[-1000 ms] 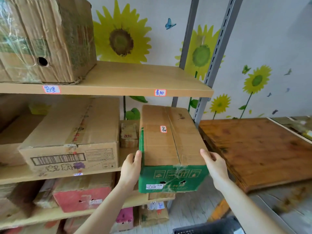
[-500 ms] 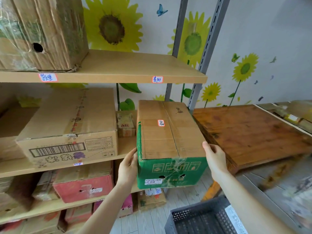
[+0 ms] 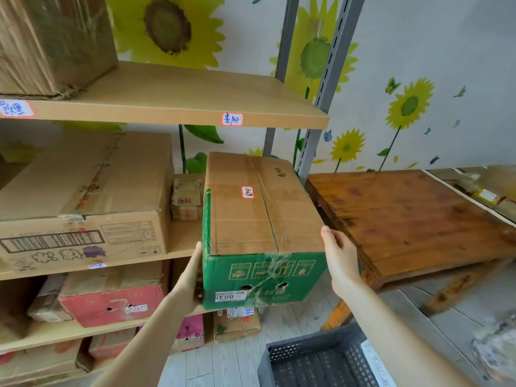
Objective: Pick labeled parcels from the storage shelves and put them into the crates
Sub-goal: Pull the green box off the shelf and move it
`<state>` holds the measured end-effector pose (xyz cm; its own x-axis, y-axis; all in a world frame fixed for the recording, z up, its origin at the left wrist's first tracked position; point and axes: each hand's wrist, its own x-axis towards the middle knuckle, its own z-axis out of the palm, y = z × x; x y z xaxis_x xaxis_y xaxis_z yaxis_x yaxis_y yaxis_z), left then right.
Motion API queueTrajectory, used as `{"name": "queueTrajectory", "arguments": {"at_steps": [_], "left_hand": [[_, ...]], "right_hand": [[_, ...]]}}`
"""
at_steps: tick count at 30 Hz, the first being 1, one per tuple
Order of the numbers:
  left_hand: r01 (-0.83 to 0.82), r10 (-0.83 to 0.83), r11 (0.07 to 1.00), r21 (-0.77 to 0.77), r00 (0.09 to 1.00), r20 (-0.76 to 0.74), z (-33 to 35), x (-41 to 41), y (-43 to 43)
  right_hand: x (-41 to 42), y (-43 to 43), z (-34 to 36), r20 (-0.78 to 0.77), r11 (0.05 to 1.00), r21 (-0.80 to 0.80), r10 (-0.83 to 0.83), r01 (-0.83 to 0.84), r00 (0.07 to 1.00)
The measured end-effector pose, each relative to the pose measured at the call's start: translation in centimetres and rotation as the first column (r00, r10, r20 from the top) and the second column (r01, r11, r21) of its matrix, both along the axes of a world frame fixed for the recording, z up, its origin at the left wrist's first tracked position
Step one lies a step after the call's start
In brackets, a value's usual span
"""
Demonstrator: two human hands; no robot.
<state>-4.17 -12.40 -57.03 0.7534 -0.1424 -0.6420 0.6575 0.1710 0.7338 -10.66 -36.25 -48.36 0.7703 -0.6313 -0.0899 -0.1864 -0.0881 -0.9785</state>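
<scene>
A cardboard parcel (image 3: 259, 219) with green sides, a brown taped top and a small red-edged label is held in the air in front of the middle shelf (image 3: 178, 248). My left hand (image 3: 191, 277) presses flat against its left side. My right hand (image 3: 339, 261) grips its right side, thumb on the top edge. A white sticker reading 0831 upside down sits on its green front. Below, at the bottom right, stands a dark grey slotted crate (image 3: 315, 361) on the floor.
A long brown box (image 3: 83, 202) with a barcode and a small labelled box (image 3: 186, 196) sit on the middle shelf. A red box (image 3: 111, 300) lies one shelf lower. A big taped carton (image 3: 53, 40) fills the top shelf. A low wooden table (image 3: 410, 219) stands right.
Both hands have drawn the green parcel out from the shelf toward me. The view has tipped downward, so the grey crate on the floor shows more fully.
</scene>
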Motion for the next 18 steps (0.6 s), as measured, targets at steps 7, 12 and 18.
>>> {"name": "queueTrajectory", "arguments": {"at_steps": [7,12,18], "left_hand": [[0.000,0.007,0.997,-0.079,0.996,0.091,1.7,-0.9,-0.4],[-0.121,0.127,0.991,-0.052,0.982,0.143,3.8,-2.2,-0.5],[-0.271,0.209,0.949,0.159,0.922,0.325,7.4,-4.0,0.5]], "right_hand": [[0.1,-1.1,1.6,0.030,1.000,0.013,0.020,-0.020,0.999],[-1.5,-0.9,2.0,0.130,0.998,0.061,0.017,-0.025,0.991],[-1.7,-1.7,0.1,0.146,0.864,0.492,0.039,-0.107,0.989]]}}
